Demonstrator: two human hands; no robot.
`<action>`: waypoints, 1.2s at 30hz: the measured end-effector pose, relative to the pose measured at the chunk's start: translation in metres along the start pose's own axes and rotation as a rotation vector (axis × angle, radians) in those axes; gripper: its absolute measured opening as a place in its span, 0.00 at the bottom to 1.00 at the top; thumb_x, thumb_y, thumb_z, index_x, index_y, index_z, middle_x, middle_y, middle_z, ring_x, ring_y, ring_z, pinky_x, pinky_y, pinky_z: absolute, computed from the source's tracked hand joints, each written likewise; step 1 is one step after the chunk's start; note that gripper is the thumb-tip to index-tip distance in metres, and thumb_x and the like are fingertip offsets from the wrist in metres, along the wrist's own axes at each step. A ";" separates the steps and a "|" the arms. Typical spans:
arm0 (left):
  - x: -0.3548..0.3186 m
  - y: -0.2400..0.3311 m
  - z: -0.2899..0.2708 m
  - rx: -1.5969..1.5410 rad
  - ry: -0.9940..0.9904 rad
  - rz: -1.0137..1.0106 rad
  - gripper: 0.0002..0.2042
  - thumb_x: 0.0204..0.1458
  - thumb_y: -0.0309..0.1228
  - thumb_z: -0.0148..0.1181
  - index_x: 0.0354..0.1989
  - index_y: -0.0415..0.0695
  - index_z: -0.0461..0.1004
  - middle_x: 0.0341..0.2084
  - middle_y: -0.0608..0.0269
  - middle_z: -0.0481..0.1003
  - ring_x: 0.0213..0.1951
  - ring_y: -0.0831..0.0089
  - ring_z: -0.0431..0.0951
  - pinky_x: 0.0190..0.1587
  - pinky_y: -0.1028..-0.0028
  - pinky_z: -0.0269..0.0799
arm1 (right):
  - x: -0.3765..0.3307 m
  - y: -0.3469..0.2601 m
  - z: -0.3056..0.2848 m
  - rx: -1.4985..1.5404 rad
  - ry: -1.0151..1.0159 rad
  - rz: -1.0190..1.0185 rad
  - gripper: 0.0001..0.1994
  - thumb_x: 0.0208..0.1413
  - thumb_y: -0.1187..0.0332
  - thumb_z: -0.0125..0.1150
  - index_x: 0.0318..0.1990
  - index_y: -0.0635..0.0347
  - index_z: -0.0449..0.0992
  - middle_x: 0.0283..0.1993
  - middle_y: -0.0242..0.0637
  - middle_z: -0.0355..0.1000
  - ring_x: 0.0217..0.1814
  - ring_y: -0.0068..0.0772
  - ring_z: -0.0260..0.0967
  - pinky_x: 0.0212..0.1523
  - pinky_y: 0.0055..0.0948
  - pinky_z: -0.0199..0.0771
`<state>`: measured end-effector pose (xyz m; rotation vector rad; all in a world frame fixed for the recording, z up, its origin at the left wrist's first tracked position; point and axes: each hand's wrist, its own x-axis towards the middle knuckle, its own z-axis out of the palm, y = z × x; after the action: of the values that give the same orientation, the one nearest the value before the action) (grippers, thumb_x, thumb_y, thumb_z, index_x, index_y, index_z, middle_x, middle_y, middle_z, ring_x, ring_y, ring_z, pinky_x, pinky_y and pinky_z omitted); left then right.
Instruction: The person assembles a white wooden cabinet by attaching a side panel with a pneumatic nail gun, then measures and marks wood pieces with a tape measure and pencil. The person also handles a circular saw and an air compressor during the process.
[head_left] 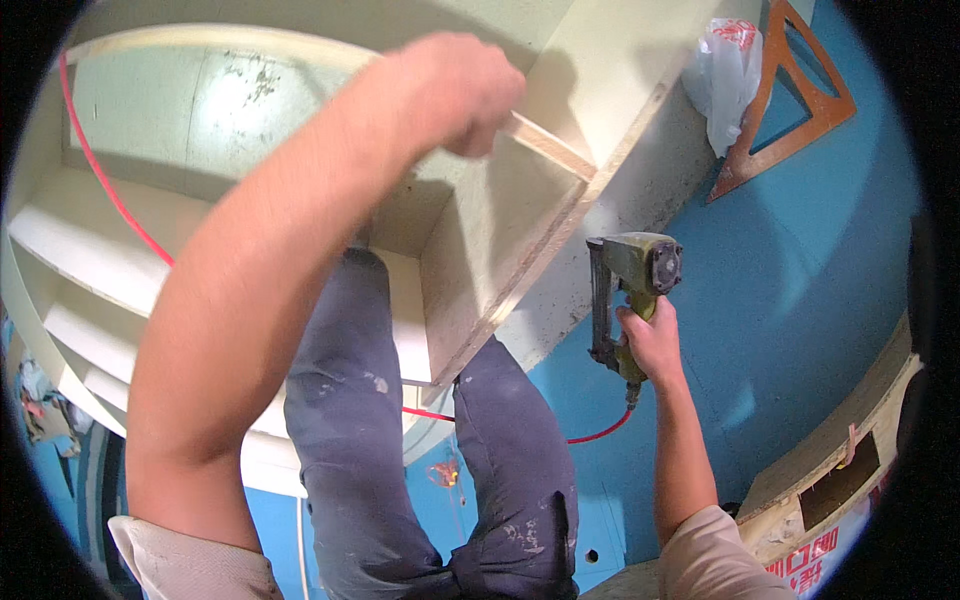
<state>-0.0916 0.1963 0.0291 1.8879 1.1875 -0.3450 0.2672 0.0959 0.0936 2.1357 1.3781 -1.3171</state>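
Olive-green pneumatic nail gun (632, 290), black magazine, dark round end cap: upright at 3 o'clock of frame centre, nose touching the panel edge, red air hose (600, 432) trailing from its grip towards 7 o'clock.

Thin pale wooden strip (548, 147): slanted, at 1 o'clock, lying across the cream-painted wooden cabinet panel (495, 250).

The nail gun (633, 290) was olive green, its hose (110, 190) red, the floor (800, 260) bright blue, the trousers (350, 400) paint-flecked navy, the shelving (490, 250) cream.
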 end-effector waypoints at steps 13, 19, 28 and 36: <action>0.029 0.046 0.020 0.223 0.138 0.060 0.04 0.41 0.22 0.57 0.20 0.38 0.77 0.22 0.45 0.76 0.27 0.49 0.79 0.32 0.58 0.75 | -0.016 -0.021 -0.024 0.614 0.028 -0.016 0.16 0.57 0.67 0.58 0.48 0.68 0.65 0.34 0.36 0.69 0.24 0.25 0.67 0.26 0.25 0.71; 0.029 0.051 0.011 0.283 0.135 0.097 0.04 0.39 0.22 0.57 0.19 0.38 0.78 0.20 0.44 0.75 0.26 0.49 0.79 0.31 0.60 0.76 | -0.010 -0.011 -0.030 1.055 -0.206 -0.066 0.25 0.58 0.63 0.57 0.55 0.72 0.59 0.51 0.50 0.68 0.22 0.25 0.67 0.23 0.25 0.70; 0.030 0.056 0.010 0.311 -0.040 0.007 0.02 0.43 0.20 0.55 0.23 0.36 0.69 0.23 0.45 0.74 0.31 0.48 0.77 0.35 0.56 0.73 | 0.014 0.003 -0.013 1.463 -0.445 -0.014 0.26 0.55 0.67 0.56 0.57 0.76 0.58 0.57 0.57 0.65 0.20 0.24 0.65 0.22 0.26 0.70; 0.030 0.054 0.014 0.351 0.099 0.111 0.02 0.35 0.19 0.57 0.19 0.37 0.75 0.19 0.44 0.75 0.26 0.50 0.79 0.31 0.60 0.76 | 0.028 0.007 -0.004 1.490 -0.626 0.027 0.28 0.51 0.72 0.54 0.59 0.76 0.56 0.58 0.56 0.65 0.22 0.25 0.66 0.24 0.28 0.71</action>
<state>-0.0288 0.1940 0.0302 2.2876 1.1367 -0.4246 0.2788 0.1111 0.0714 1.8233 -0.0836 -3.1747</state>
